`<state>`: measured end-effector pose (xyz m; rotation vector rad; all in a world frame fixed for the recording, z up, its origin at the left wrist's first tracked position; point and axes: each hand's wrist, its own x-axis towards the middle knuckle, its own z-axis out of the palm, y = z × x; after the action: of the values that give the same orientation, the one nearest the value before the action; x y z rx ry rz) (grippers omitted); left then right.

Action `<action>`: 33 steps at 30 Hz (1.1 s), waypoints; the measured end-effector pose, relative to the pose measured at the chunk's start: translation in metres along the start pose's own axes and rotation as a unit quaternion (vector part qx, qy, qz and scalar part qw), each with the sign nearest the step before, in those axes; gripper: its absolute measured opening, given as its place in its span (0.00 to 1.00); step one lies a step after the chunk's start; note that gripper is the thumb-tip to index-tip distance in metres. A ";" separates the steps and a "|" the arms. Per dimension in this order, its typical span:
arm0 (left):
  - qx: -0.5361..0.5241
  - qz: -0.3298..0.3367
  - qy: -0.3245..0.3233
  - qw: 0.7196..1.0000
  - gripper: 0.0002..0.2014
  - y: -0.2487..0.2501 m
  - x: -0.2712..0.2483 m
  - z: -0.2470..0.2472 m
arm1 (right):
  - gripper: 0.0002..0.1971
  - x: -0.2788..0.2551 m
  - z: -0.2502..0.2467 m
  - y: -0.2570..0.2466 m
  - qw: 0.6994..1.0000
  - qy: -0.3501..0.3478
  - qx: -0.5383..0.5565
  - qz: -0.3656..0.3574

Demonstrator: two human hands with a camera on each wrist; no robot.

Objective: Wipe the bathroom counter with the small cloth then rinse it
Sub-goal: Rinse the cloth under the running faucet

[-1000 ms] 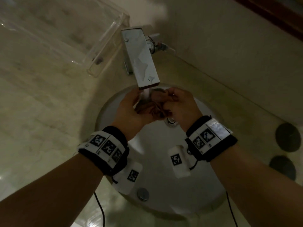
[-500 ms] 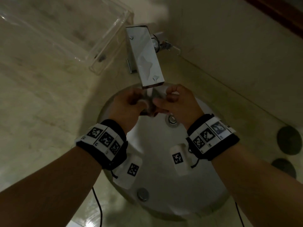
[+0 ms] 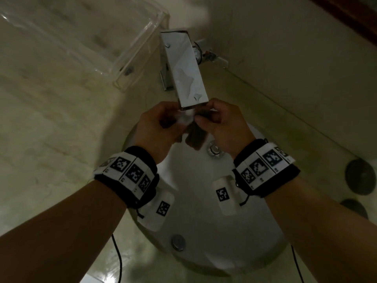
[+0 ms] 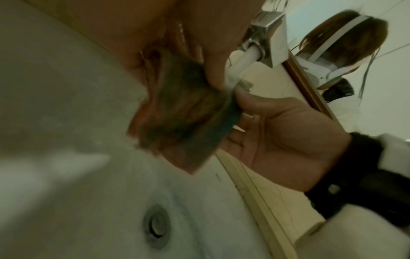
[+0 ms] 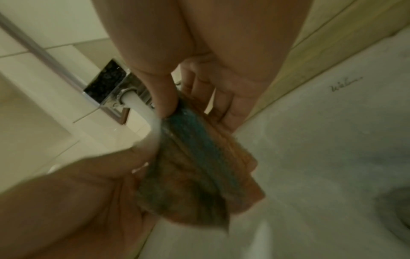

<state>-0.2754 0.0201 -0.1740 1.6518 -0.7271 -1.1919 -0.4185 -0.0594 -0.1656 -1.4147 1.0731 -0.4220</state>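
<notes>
We pinch the cloth (image 3: 194, 135) in left hand (image 3: 157, 127) and right hand (image 3: 222, 123); keep it spread under the water (image 5: 148, 115), over the sink (image 3: 204, 231).

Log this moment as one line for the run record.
phase: rinse | cloth: under running faucet, over sink | left hand: pinching cloth | right hand: pinching cloth
</notes>
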 end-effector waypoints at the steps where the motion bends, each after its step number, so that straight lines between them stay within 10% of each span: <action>1: 0.003 -0.017 -0.008 1.000 0.09 -0.001 0.001 -0.001 | 0.07 0.002 -0.001 0.001 1.000 0.003 0.010 0.008; 7: 0.017 -0.069 -0.042 0.997 0.09 -0.014 0.007 -0.009 | 0.06 0.004 -0.008 0.005 0.998 0.017 0.047 0.035; 12: -0.075 -0.142 -0.031 0.987 0.49 -0.014 0.007 -0.007 | 0.11 0.001 -0.012 0.007 0.989 -0.003 0.139 0.057; 21: -0.058 -0.044 -0.080 0.994 0.02 -0.011 0.005 -0.003 | 0.26 0.000 -0.025 0.017 0.980 -0.051 0.183 0.053; 33: 0.037 -0.006 -0.111 0.993 0.10 -0.011 0.012 -0.004 | 0.30 0.002 -0.012 0.020 0.995 0.018 -0.094 0.021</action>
<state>-0.2679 0.0160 -0.1885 1.6007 -0.9089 -1.3873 -0.4340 -0.0647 -0.1826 -1.5525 1.1949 -0.3245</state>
